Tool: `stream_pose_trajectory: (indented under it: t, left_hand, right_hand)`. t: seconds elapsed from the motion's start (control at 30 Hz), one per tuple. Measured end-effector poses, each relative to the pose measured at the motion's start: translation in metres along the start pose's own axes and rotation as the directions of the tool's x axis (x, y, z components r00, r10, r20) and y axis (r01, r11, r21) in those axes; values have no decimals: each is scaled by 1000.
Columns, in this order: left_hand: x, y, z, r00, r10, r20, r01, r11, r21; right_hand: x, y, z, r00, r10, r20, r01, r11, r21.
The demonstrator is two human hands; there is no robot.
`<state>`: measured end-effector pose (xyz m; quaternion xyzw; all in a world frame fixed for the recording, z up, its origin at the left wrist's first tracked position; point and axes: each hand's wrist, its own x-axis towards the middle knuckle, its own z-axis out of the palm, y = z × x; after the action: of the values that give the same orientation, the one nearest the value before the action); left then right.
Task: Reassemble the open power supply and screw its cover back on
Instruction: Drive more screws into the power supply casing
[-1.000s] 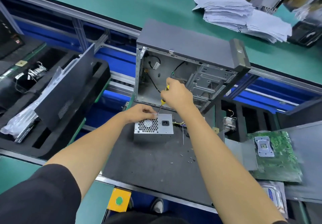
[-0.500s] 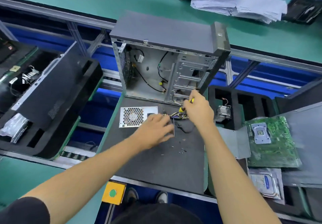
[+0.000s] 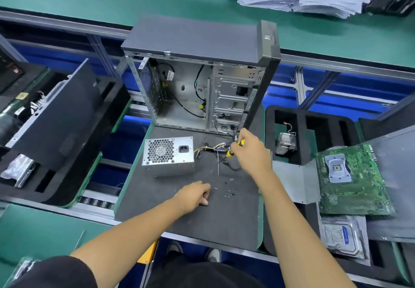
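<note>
Your right hand (image 3: 252,153) grips the screwdriver (image 3: 234,148); your left hand (image 3: 194,194), fingers curled, holds nothing visible. At eleven o'clock, the power supply (image 3: 168,154) looks rigid and heavy: grasp its flat sides.

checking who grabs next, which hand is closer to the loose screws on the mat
Left. The left hand rests on the mat just left of the loose screws. The right hand holds the screwdriver farther back, by the cables.
</note>
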<state>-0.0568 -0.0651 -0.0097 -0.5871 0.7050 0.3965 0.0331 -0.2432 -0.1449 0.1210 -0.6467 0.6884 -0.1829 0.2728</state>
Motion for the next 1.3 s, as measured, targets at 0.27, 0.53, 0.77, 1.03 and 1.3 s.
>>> stream_pose_trajectory:
  t: [0.27, 0.53, 0.77, 1.03, 1.3]
  left_hand:
    - [-50, 26, -51, 790, -138, -597, -328, 728, -602]
    - [-84, -4, -81, 716, -164, -678, -444, 642, -625]
    - [-92, -32, -98, 743, -147, -653, -466, 587, -662]
    - [-88, -48, -122, 781, -62, -621, -449, 635, -629]
    - [-73, -56, -134, 829, 1, -559, -400, 699, -593]
  right_hand:
    - [-1, -52, -48, 971, -186, 148, 133, 941, 310]
    - [-7, -107, -41, 924, -337, 179, 260, 900, 351]
    - [-9, -144, -23, 921, -364, 139, 334, 921, 200]
    - [-8, -176, -11, 925, -350, 144, 340, 936, 93]
    - [-1, -178, 0, 936, -330, 122, 330, 944, 18]
